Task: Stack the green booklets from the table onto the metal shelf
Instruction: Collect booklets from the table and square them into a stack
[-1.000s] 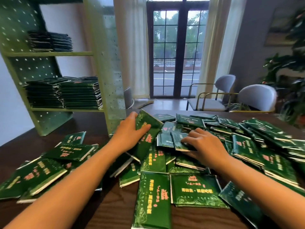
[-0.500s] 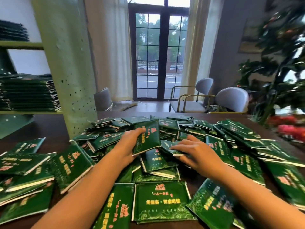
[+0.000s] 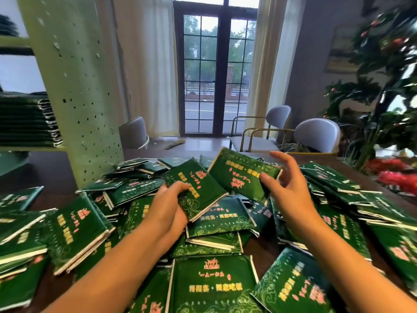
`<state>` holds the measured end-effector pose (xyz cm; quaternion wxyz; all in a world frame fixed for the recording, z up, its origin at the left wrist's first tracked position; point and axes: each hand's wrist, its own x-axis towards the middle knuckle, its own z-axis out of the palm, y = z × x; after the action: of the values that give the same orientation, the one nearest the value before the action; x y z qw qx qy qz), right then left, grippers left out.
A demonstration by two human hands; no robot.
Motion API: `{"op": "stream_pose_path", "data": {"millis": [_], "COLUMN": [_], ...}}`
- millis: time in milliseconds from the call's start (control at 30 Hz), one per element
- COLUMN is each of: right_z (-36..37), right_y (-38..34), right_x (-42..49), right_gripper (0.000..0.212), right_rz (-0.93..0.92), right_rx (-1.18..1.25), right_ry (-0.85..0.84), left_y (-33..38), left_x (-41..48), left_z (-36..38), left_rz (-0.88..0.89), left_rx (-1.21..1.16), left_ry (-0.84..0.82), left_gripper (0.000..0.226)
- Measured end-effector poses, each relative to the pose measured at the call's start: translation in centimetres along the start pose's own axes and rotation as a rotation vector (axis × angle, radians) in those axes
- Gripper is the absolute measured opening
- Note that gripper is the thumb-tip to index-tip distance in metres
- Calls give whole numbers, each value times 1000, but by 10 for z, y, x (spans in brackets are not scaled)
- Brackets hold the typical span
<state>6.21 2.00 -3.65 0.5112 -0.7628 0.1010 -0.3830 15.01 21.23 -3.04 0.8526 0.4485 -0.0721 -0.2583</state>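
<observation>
My left grip [image 3: 167,206] clasps booklet 1 [image 3: 196,188]; my right grip [image 3: 286,190] pinches booklet 2 [image 3: 243,172], both held above the middle of the worktop [image 3: 52,172]. Loose booklets [image 3: 74,229] litter it. The metal shelf [image 3: 74,86] at its left edge carries a stack [image 3: 27,123]. Judgement: most work remains.

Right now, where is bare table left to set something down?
Bare table shows at left, between the shelf upright and the left booklet heap, and along the far right edge by the red flowers. The middle is packed with overlapping booklets.
</observation>
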Motion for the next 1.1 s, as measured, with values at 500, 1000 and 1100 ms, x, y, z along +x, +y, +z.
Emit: {"op": "stream_pose_path", "data": {"millis": [500, 1000, 1100], "right_z": [12, 13, 11], "right_y": [-10, -7, 0], "right_x": [-26, -28, -24], "right_gripper": [39, 41, 38], "right_rz": [-362, -339, -269], "right_rx": [-238, -258, -406], "right_ry": [-128, -432, -435], "left_y": [-11, -9, 3], "left_x": [-23, -11, 1], "left_z": [14, 6, -2], "left_rz": [-80, 36, 43], "left_rx": [16, 29, -97], "left_ry": [-147, -8, 20], "left_gripper": [35, 11, 23]}}
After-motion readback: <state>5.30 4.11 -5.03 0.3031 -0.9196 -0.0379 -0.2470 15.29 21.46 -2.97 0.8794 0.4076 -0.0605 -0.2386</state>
